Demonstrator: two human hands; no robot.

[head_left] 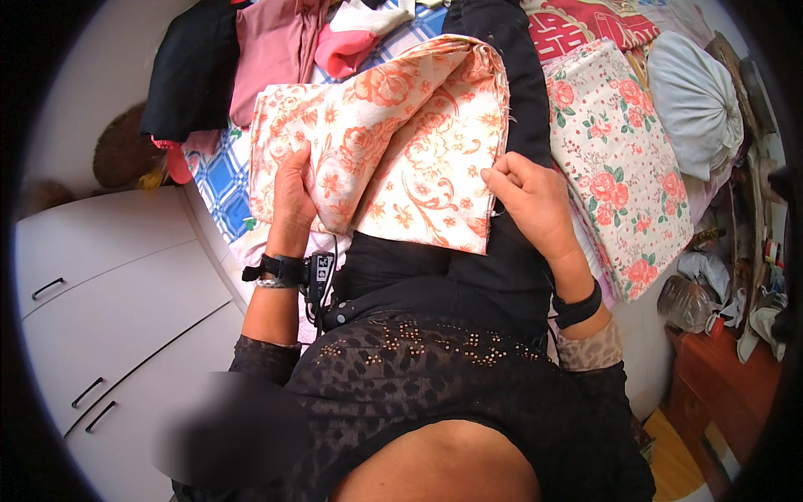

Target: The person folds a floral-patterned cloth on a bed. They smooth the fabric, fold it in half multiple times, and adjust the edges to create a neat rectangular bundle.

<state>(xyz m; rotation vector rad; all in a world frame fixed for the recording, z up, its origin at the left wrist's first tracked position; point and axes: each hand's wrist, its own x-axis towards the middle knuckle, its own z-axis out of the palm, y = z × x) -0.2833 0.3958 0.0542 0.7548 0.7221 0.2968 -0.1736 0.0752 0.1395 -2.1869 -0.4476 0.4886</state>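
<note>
A white cloth with orange flowers lies across my lap, folded in layers, its upper layer curling over toward the left. My left hand grips its left side, thumb on top and the other fingers hidden beneath the fabric. At the cloth's right edge, my right hand is closed in a pinch, thumb and forefinger at the border. Loose threads show along that frayed right edge. Whether the cloth is a sheet or a cover, I cannot tell.
Right of my leg lies a folded cloth with pink roses, below a tied pale bag. Dark and pink garments are heaped at the far left on a blue checked cover. White drawers stand left; a reddish-brown cabinet stands right.
</note>
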